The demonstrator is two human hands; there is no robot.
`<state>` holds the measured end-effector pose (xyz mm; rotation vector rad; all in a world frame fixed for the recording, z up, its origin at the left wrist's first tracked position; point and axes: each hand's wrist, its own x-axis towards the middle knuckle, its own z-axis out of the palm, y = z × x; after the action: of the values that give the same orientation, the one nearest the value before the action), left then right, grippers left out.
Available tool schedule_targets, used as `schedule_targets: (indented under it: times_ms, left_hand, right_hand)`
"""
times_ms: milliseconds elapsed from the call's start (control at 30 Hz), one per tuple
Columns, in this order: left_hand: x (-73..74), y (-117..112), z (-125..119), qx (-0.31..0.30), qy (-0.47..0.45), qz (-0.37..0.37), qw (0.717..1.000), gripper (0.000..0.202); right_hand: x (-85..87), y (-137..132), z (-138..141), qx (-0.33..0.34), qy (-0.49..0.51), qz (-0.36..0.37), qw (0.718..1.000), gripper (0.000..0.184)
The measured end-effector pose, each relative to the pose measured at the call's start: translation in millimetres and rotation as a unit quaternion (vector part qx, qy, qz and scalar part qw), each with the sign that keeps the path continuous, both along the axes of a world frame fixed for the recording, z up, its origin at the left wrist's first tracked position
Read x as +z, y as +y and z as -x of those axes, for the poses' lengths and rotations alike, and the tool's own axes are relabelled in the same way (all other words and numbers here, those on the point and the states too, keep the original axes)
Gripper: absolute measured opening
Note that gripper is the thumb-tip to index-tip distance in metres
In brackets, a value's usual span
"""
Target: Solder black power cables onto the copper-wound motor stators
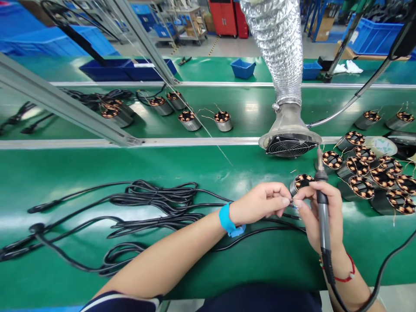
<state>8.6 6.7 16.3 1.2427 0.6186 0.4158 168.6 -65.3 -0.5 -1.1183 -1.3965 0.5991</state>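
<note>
My right hand (320, 212) holds a grey soldering iron (324, 221) upright between its fingers, tip pointing away from me. Its thumb and forefinger also pinch at thin wire ends. My left hand (264, 200), wearing a blue wristband (228, 220), is closed in a pinch on the same fine wires, and the two hands' fingertips nearly meet. Just behind the fingertips stands a motor stator (302, 182) with copper windings, partly hidden by my right hand. Black power cords (156, 195) lie coiled to the left, some running beneath my hands.
Several more stators (360, 186) crowd the bench on the right. A fume extractor hood (290, 145) hangs above the work from a silver duct (276, 43). Metal frame posts (65, 99) slant across the left. More stators (223, 120) stand on the conveyor strip behind.
</note>
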Motion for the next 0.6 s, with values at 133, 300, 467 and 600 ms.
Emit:
schedule_targets:
  times_ms: [133, 300, 467, 600]
  left_hand:
    - [-3.2, 14.0, -11.1, 0.11, 0.039, -0.055, 0.992, 0.022]
    - [-15.2, 18.6, -20.7, 0.205, 0.047, -0.03, 0.977, 0.019]
    - [-14.4, 12.7, -17.6, 0.227, 0.041, -0.013, 0.973, 0.02]
    - [-12.0, 10.8, -14.3, 0.229, 0.054, -0.006, 0.972, 0.021]
  right_hand:
    - [3.6, 6.4, -21.0, -0.052, -0.071, 0.058, 0.994, 0.036]
    - [-8.9, 11.9, -43.5, -0.171, -0.23, 0.179, 0.941, 0.041]
    - [-20.2, 13.0, -41.9, -0.158, -0.259, 0.206, 0.93, 0.04]
    - [-16.6, 13.1, -44.6, -0.145, -0.212, 0.165, 0.952, 0.04]
